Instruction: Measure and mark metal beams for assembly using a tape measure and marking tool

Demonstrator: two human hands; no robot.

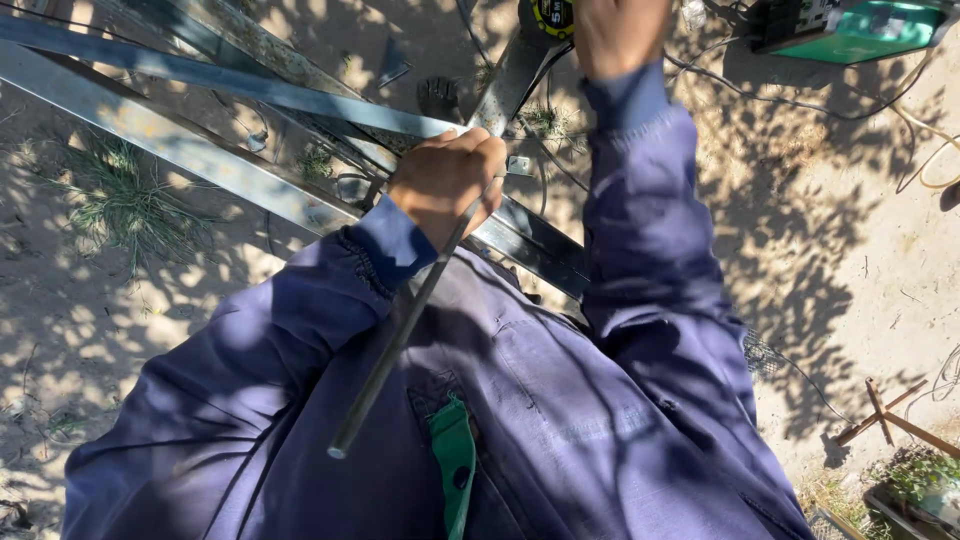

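Steel rod [400, 330] clenched in left hand [447, 180], fist tight, slanting down across the chest; right hand [618, 32], arm stretched forward, closed on tape measure [550, 15] above metal bars [200, 150].

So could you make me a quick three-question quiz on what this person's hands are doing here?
1. True or false: the left hand is closed round a thin metal rod.
2. What does the right hand hold at the top edge? A) a tape measure B) a hammer C) a paintbrush
3. Fill in: the long steel bars lie over sandy ____.

Key:
1. True
2. A
3. ground
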